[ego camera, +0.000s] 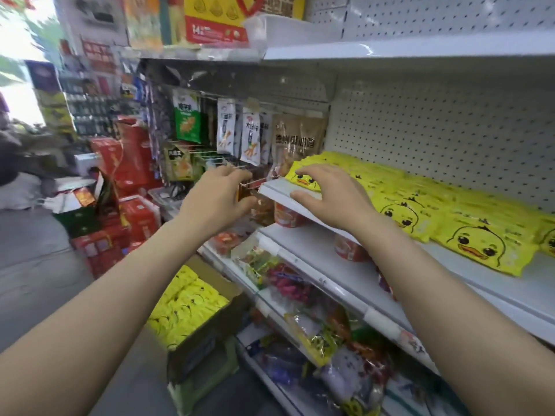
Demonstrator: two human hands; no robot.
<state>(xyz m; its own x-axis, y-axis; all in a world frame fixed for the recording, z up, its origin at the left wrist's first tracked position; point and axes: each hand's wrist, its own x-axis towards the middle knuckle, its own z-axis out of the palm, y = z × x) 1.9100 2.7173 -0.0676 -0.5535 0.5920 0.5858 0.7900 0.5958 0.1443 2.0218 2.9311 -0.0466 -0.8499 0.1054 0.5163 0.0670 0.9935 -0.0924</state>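
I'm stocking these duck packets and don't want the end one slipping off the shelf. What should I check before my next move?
1. Right hand grip on the end duck packet: fingers behind it, thumb in front. Ok.
2. End packet's seat on the shelf: lies flat by the left corner. Ok.
3. Left hand free to help: curled by a brown item at the shelf end. Whether it holds the item: cannot tell.
4. Row of duck packets: overlapped along the shelf, none hanging off. Ok.
5. Refill box on the floor: more yellow packets inside. Ok.
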